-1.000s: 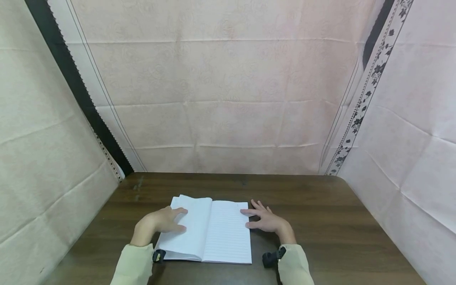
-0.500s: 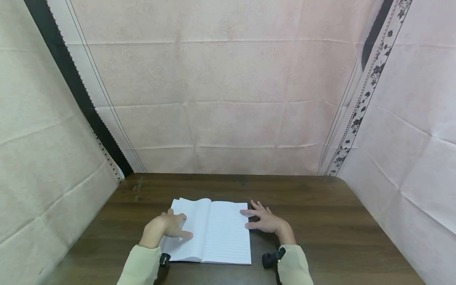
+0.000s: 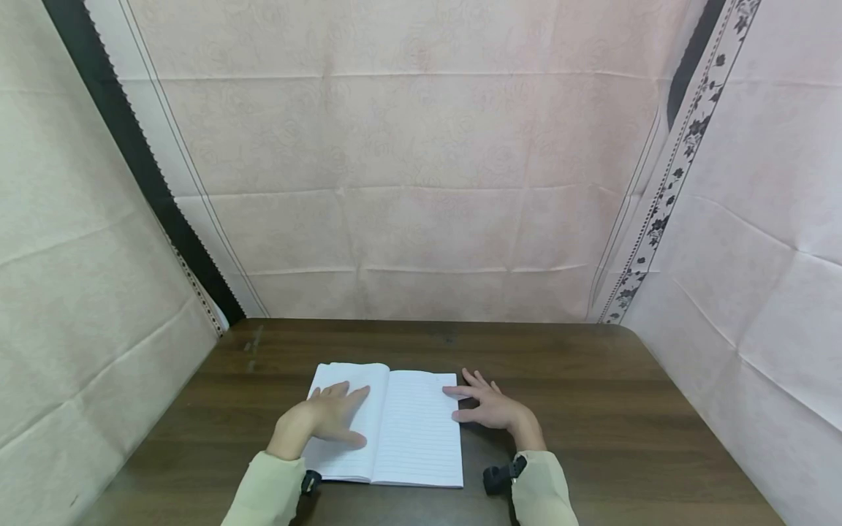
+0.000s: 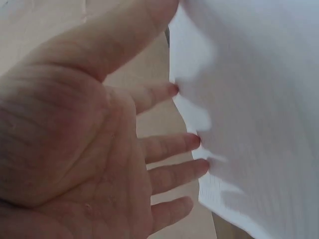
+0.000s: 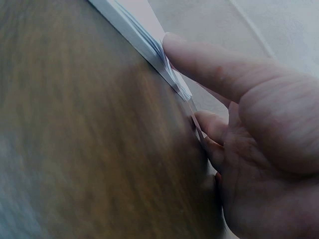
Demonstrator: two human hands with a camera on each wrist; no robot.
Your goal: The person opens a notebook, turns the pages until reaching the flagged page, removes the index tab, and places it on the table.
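Observation:
An open notebook with ruled white pages lies flat on the wooden table. Over its left page is my left hand, fingers spread, fingertips touching the paper. The left wrist view shows the palm and straight fingers, with the fingertips against the white page. At the notebook's right edge rests my right hand, thumb and index finger on the page margin and the other fingers on the table beyond it. In the right wrist view its thumb lies at the edge of the page stack.
The brown wooden table extends around the notebook on all sides. Pale cloth hangs behind the table and at both sides. A dark wrist device sits at the right sleeve, another wrist device at the left.
My left hand has moved from the left page's outer edge rightward over the page, fingers spreading. The left page now lies flatter. My right hand has stayed in place.

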